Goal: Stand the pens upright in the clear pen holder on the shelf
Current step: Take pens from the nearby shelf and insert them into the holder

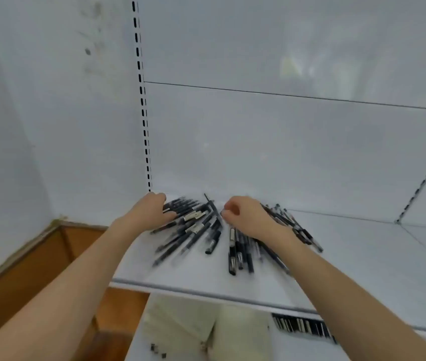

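Several black pens [193, 230] lie loose in a fanned pile on the white shelf [350, 261], some with pale labels. My left hand [152, 211] rests on the left side of the pile, its fingers laid over the pen ends. My right hand [248, 217] is over the right side of the pile with its fingers curled, and its fingertips pinch one pen [213, 207] near the middle. More pens [243, 252] lie under and beside my right wrist. No clear pen holder is in view.
The shelf's white back panel [284, 142] rises just behind the pens, with a slotted upright [144, 121] at its left. The shelf's front edge [206, 290] runs below my forearms. A brown floor [37, 269] lies to the lower left.
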Tool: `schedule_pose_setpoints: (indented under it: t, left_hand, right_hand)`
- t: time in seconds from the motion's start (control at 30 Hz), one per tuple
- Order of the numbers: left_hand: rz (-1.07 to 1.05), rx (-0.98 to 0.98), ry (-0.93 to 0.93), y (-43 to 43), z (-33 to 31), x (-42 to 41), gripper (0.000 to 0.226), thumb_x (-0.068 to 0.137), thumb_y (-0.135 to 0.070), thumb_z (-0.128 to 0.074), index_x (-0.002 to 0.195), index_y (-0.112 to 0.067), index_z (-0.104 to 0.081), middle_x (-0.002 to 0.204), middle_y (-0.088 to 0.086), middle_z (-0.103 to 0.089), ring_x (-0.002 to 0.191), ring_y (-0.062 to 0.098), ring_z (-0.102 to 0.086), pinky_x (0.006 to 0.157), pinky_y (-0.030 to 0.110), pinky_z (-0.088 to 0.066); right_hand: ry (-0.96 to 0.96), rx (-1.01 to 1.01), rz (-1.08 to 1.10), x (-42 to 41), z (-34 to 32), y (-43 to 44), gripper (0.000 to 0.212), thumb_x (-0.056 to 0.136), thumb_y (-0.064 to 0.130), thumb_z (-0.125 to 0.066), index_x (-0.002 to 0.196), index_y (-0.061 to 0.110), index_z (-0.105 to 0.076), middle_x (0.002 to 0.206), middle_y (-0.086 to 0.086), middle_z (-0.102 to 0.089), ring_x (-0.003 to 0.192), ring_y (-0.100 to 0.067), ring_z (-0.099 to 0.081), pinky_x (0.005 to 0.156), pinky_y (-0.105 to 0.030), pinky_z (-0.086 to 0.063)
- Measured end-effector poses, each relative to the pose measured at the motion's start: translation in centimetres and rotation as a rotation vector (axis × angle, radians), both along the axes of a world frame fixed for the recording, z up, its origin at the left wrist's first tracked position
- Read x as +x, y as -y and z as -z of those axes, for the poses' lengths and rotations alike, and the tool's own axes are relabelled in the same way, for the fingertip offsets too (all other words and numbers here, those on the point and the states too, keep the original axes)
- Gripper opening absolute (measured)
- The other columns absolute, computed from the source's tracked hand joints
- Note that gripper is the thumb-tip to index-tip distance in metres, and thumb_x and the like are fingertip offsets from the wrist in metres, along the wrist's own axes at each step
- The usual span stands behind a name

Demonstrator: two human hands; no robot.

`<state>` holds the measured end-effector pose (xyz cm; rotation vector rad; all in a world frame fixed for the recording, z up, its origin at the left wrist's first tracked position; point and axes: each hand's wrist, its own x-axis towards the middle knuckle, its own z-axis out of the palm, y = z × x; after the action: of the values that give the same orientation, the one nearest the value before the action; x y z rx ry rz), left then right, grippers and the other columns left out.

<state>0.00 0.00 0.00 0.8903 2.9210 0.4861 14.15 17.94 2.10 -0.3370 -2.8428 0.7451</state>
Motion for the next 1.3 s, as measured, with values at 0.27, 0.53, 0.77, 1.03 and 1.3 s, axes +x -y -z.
schedule_pose_setpoints:
  t: [0.27,0.53,0.77,1.03,1.3]
  left_hand:
    - [0.123,-0.122,0.027,-2.5,1.0,-3.9,0.04,0.082,-0.047,-0.062,0.077,-0.011,-0.046,0.083,0.005,-0.049,0.075,0.021,-0.048,0.06,0.029,-0.034]
    - [0.153,-0.073,0.096,-3.8,1.2,-4.2,0.018,0.083,-0.023,-0.059,0.078,-0.009,-0.048,0.073,0.004,-0.05,0.072,0.023,-0.048,0.054,0.026,-0.031]
    - [0.128,-0.127,0.136,-3.4,0.6,-3.8,0.025,0.085,-0.021,-0.054,0.065,-0.013,-0.041,0.064,0.002,-0.046,0.064,0.021,-0.046,0.049,0.025,-0.032]
    - [0.154,0.313,0.348,-3.5,-5.7,1.4,0.017,0.091,-0.014,-0.051,0.079,-0.003,-0.05,0.068,0.009,-0.06,0.035,0.0,-0.05,0.035,0.016,-0.035]
    - [0.397,0.749,0.683,-10.0,-5.5,14.4,0.022,0.086,-0.007,-0.058,0.067,-0.008,-0.047,0.042,0.0,-0.046,0.036,0.011,-0.042,0.036,0.018,-0.035]
  right_hand:
    - [0.092,0.09,0.107,-4.7,2.3,-0.6,0.034,0.092,0.029,-0.05,0.114,0.003,-0.054,0.113,-0.012,-0.062,0.102,-0.026,-0.057,0.082,-0.029,-0.043]
    - [0.149,0.227,0.109,-6.2,2.8,-1.0,0.022,0.087,0.024,-0.053,0.098,0.005,-0.058,0.1,-0.011,-0.064,0.089,-0.028,-0.06,0.066,-0.028,-0.04]
    - [0.08,0.051,0.087,-5.8,1.7,-2.0,0.016,0.082,0.022,-0.057,0.077,0.007,-0.055,0.075,-0.006,-0.057,0.072,-0.021,-0.052,0.06,-0.028,-0.041]
    - [-0.315,-0.291,0.154,2.3,-3.3,-4.6,0.03,0.085,0.014,-0.056,0.116,0.018,-0.055,0.077,-0.012,-0.067,0.062,-0.018,-0.058,0.061,-0.027,-0.048]
    - [-0.611,-0.854,0.377,17.4,-2.1,-3.8,0.025,0.088,0.001,-0.047,0.095,0.017,-0.066,0.078,-0.004,-0.071,0.065,-0.012,-0.064,0.055,-0.021,-0.05]
